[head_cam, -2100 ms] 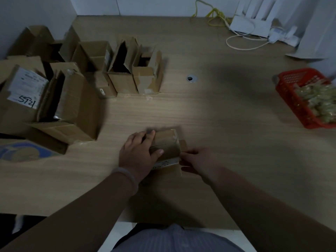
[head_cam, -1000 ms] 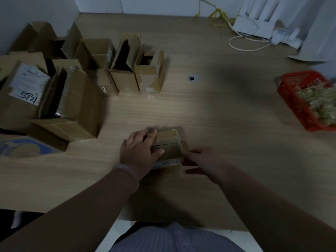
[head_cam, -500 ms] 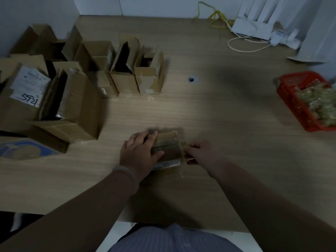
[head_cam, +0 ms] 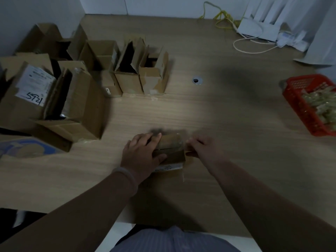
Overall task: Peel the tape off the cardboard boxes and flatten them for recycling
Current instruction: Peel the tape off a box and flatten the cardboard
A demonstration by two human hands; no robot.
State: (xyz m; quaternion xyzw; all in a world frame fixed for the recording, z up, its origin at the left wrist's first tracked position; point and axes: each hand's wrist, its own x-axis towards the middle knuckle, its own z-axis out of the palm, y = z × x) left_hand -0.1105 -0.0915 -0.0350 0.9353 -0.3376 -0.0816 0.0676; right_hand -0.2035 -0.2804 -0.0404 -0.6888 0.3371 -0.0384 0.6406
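Note:
A small brown cardboard box (head_cam: 171, 148) with a white label on its near side sits on the wooden table (head_cam: 218, 115) in front of me. My left hand (head_cam: 141, 155) grips its left side, fingers over the top and thumb across the near face. My right hand (head_cam: 200, 147) is at the box's right edge with fingers curled, pinching what looks like clear tape there; the tape itself is hard to make out in the dim light.
Several opened cardboard boxes (head_cam: 131, 70) crowd the left and back left, one with a white label (head_cam: 34, 86). A red basket (head_cam: 309, 104) holding crumpled tape stands at the right. Cables and a white router (head_cam: 258, 28) lie at the back right. A grommet hole (head_cam: 197, 80) is mid-table.
My right hand has shifted up along the box's right edge, from the near corner toward the top. The left hand keeps its hold on the box.

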